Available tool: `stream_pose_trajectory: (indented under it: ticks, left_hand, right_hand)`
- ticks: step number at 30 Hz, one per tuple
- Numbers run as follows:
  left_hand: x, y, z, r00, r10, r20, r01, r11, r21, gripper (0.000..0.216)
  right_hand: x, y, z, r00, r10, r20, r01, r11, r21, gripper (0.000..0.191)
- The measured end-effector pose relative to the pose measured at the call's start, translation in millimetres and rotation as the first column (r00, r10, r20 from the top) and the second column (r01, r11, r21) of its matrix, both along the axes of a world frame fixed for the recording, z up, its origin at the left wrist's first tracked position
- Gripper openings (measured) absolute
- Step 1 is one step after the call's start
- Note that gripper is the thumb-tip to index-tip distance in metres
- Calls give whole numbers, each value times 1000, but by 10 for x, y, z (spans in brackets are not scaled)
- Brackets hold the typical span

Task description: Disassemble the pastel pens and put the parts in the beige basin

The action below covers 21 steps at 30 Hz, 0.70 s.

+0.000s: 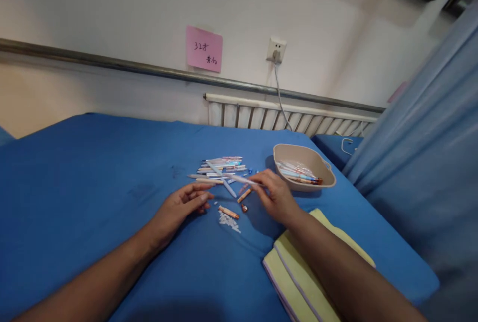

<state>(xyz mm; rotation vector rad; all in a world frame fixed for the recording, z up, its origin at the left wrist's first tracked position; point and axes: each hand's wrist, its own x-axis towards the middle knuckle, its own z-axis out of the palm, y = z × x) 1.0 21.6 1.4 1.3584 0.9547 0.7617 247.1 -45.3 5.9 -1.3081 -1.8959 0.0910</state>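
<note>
My left hand (182, 206) lies on the blue cloth with its fingers stretched out and nothing in it. Just right of it are an orange pen cap (228, 212) and a heap of small clear parts (227, 221). My right hand (274, 195) has its fingers closed around a white pen (239, 178), at the near edge of a pile of pens (222, 167). An orange pen piece (244, 195) lies under that hand's fingertips.
A beige tray (304, 155) holding several pens sits to the right of the pile. A folded yellow cloth (295, 272) lies under my right forearm. A radiator (287, 118), a wall socket with a cable (276, 51) and a blue curtain (429, 128) stand behind and to the right.
</note>
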Motion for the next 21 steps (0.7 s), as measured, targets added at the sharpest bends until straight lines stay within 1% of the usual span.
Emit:
stream_pose_trajectory:
  ticks: [2, 4, 6, 8, 9, 10, 11, 14, 16, 18, 20, 21]
  left_hand:
    - [-9, 30, -15, 1000, 30, -5, -30, 999, -19, 42]
    - [-8, 48, -37, 999, 53, -6, -53, 998, -29, 41]
    - [1, 56, -56, 998, 64, -11, -64, 998, -27, 40]
    - [13, 60, -68, 998, 62, -23, -62, 998, -17, 39]
    - [17, 62, -71, 998, 56, -30, -57, 998, -13, 38]
    - [20, 64, -72, 998, 49, -34, -50, 999, -10, 37]
    - [21, 66, -73, 999, 39, -35, -40, 999, -8, 37]
    - [16, 68, -73, 999, 31, -21, -31, 999, -8, 34]
    - [11, 66, -73, 999, 46, -13, -47, 999, -8, 33]
    - [10, 63, -76, 998, 65, -6, -65, 998, -3, 33]
    - [12, 62, -84, 997, 82, 1, -82, 997, 5, 32]
    - [13, 62, -89, 996, 90, 5, -90, 996, 10, 32]
  right_hand:
    - [346, -6, 74, 990, -138, -16, 139, 988, 60, 20]
    - [783, 17, 112, 965, -263, 10, 263, 964, 37, 17]
    - [1216, 66, 107, 929, -362, 77, 368, 924, -100, 18]
    - [1537, 126, 67, 881, -441, 171, 471, 852, -230, 17]
    - [1635, 156, 40, 862, -453, 228, 504, 815, -286, 17]
    - [1692, 183, 10, 852, -443, 278, 518, 787, -335, 16]
    - [1712, 207, -19, 847, -437, 304, 526, 773, -355, 15]
    - [1646, 257, -78, 832, -430, 349, 542, 762, -355, 13]
    - [1583, 272, -73, 814, -445, 373, 563, 760, -325, 12]
    - [1520, 275, -27, 796, -463, 390, 582, 762, -283, 14]
    - [1405, 273, 50, 789, -493, 367, 586, 783, -209, 18]
    - [1310, 274, 93, 797, -505, 332, 575, 803, -157, 20]
